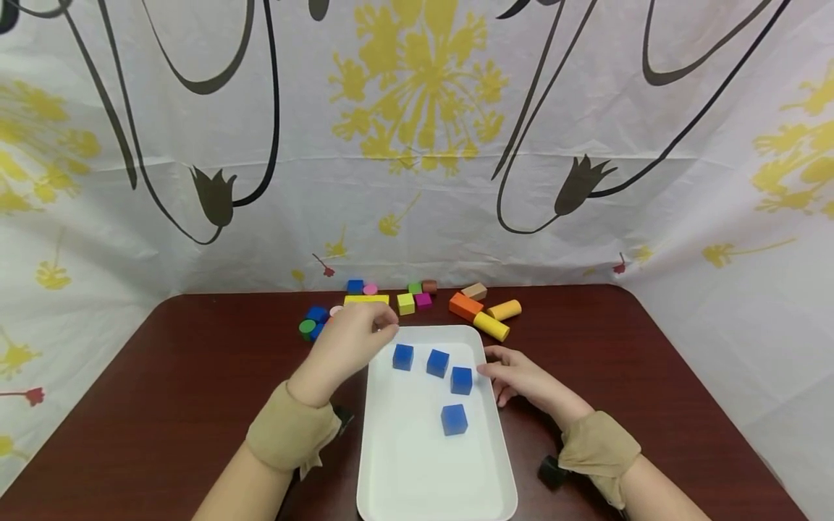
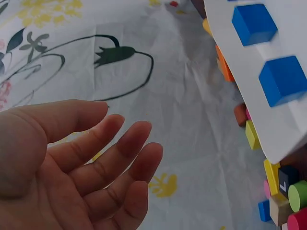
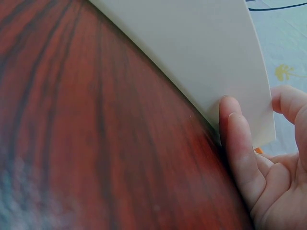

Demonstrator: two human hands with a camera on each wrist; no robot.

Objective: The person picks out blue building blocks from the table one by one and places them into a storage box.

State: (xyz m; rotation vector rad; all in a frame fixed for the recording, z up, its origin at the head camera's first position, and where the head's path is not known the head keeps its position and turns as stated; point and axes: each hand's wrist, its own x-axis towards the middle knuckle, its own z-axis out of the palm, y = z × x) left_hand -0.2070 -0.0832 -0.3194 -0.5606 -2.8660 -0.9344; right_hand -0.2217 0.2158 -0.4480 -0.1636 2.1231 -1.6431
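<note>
A white tray (image 1: 430, 470) lies on the dark table, with several blue cubes (image 1: 454, 420) in its far half. Over the tray's far left corner hovers my left hand (image 1: 355, 340). Its fingers are loosely bent and hold nothing, as the left wrist view shows the hand (image 2: 91, 167) with a gap between thumb and fingers. My right hand (image 1: 521, 376) holds the tray's right edge near the far end. In the right wrist view, fingertips (image 3: 231, 108) rest against the outer wall of the tray (image 3: 192, 57) while another digit touches the rim.
Behind the tray lie colored blocks: a yellow-green cube (image 1: 406, 304), an orange block (image 1: 465, 307), a yellow cylinder (image 1: 491, 326) and a green cylinder (image 1: 307, 330). The left forearm partly hides the left cluster. A patterned white cloth (image 1: 423, 246) hangs behind the table (image 1: 195, 405).
</note>
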